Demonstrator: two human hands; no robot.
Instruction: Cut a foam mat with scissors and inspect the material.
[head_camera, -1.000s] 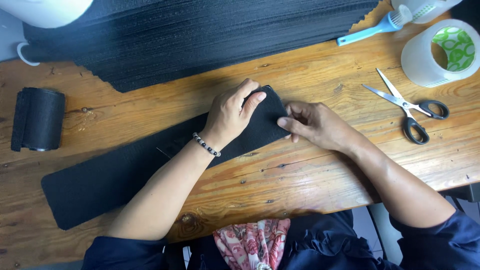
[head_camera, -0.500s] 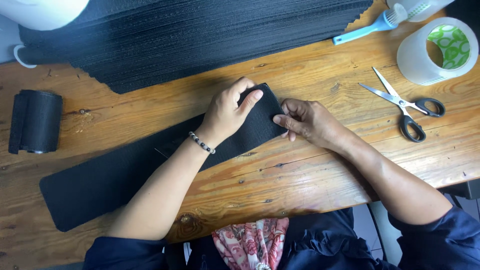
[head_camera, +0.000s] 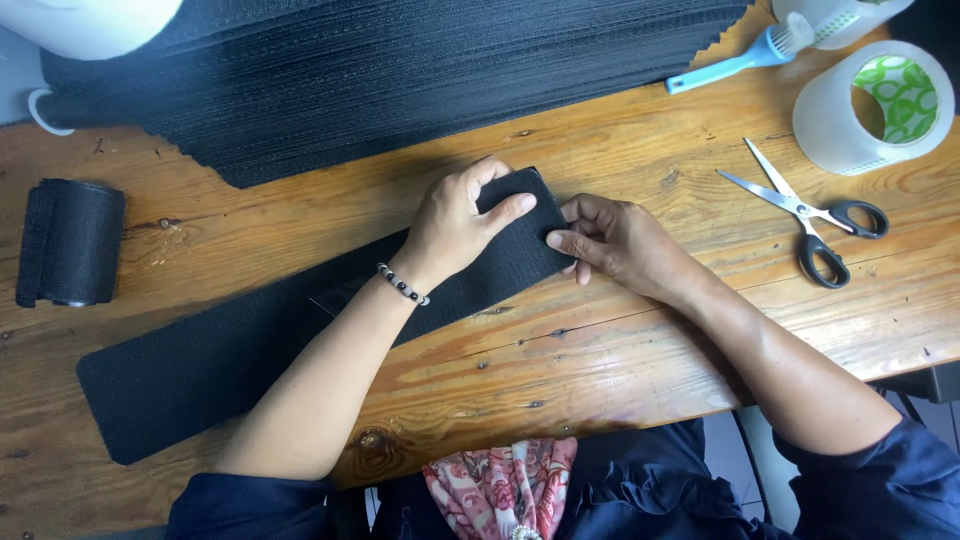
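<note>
Head view shows a long black fabric strip (head_camera: 250, 355) lying flat on the wooden table (head_camera: 620, 350), and everything else is placed from that strip. Its long axis runs diagonally, from a rounded end at the lower left, near the person's body, up to a squared end at the upper right. Both hands meet at that upper right end. The left hand (head_camera: 455, 225) lies on top of the strip, palm down, fingers spread flat and pressing the cloth rather than closed around it. The right hand (head_camera: 620, 240) sits just beside the squared end, on its right, with fingertips curled against the strip's edge; whether they pinch the cloth or only touch it cannot be told. The strip's free length therefore trails away from both hands toward the lower left.

Above the strip lies a stack of black fabric (head_camera: 400, 70). A black roll (head_camera: 68, 243) stands left of it. Scissors (head_camera: 810, 215), a tape roll (head_camera: 875, 105) and a blue brush (head_camera: 735, 62) lie well to the right.
</note>
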